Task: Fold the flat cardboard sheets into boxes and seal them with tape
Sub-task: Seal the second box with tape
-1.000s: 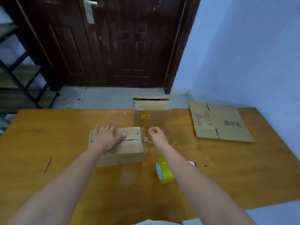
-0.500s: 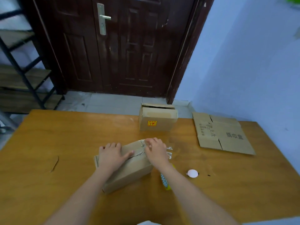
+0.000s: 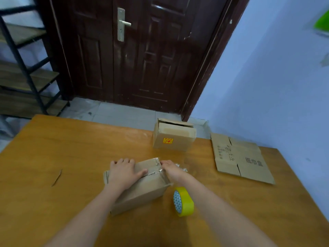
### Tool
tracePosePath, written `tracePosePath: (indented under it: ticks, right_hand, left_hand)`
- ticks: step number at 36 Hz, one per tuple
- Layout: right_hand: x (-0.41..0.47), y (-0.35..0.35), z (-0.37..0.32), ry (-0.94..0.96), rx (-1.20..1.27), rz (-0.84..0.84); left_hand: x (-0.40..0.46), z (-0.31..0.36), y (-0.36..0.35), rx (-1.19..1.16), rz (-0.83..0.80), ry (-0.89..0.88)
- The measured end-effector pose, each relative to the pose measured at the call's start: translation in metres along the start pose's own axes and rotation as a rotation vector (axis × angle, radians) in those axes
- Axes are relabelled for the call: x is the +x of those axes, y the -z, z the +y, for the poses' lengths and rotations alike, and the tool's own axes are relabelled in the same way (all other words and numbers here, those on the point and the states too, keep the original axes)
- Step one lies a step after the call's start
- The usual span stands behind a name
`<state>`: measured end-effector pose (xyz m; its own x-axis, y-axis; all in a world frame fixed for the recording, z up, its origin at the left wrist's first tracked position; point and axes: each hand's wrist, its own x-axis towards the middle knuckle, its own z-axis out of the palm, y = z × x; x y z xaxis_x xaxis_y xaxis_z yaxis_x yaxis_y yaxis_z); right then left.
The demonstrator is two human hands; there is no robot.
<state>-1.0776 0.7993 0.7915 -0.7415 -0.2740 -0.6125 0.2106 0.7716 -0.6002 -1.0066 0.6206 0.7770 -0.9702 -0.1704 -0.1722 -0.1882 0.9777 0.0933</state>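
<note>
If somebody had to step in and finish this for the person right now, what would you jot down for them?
Left hand lies flat on top of the near box, holding it down. Right hand presses clear tape onto the box's right top edge.
Yellow tape roll stands on the table, right of that box.
Done: a second folded box sits at the far edge, its top flap partly open. The near box is folded, with tape along its top seam.
Left: finish smoothing this tape, close the far box if needed, then fold and tape the flat cardboard sheet on the right.

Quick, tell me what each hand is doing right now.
Left hand: open, pressing flat on top of the box.
Right hand: at the box's right end on the clear tape; whether it pinches it cannot be told.
</note>
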Motion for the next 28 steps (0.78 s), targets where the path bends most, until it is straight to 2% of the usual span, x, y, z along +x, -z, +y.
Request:
tracePosePath:
  ticks: [2, 4, 7, 9, 14, 16, 23, 28]
  right_hand:
    - [0.009, 0.007, 0.006, -0.030, -0.140, -0.132]
    - [-0.001, 0.021, -0.008, 0.015, -0.213, -0.162]
    - [0.000, 0.041, -0.024, 0.103, -0.236, -0.011]
    - [0.007, 0.047, -0.028, 0.170, -0.372, 0.090]
    - [0.021, 0.044, -0.033, 0.349, -0.838, 0.048]
    - [0.023, 0.041, -0.037, 0.439, -0.937, 0.043]
    - [0.025, 0.034, -0.041, 0.557, -0.938, 0.054]
    - [0.029, 0.029, -0.039, 0.455, -0.935, -0.027]
  left_hand:
    - [-0.001, 0.000, 0.000, -0.002, -0.001, -0.006]
    - [-0.001, -0.001, 0.000, -0.002, -0.001, -0.011]
    - [-0.001, -0.001, 0.000, -0.005, 0.012, -0.006]
    - [-0.001, -0.001, -0.001, -0.018, 0.038, -0.007]
    - [-0.001, -0.001, -0.001, -0.010, 0.018, -0.005]
    - [-0.001, 0.000, 0.000, -0.010, 0.003, -0.002]
    - [-0.002, 0.000, -0.001, -0.013, 0.017, 0.006]
    - [-0.002, 0.000, -0.002, -0.019, 0.041, 0.000]
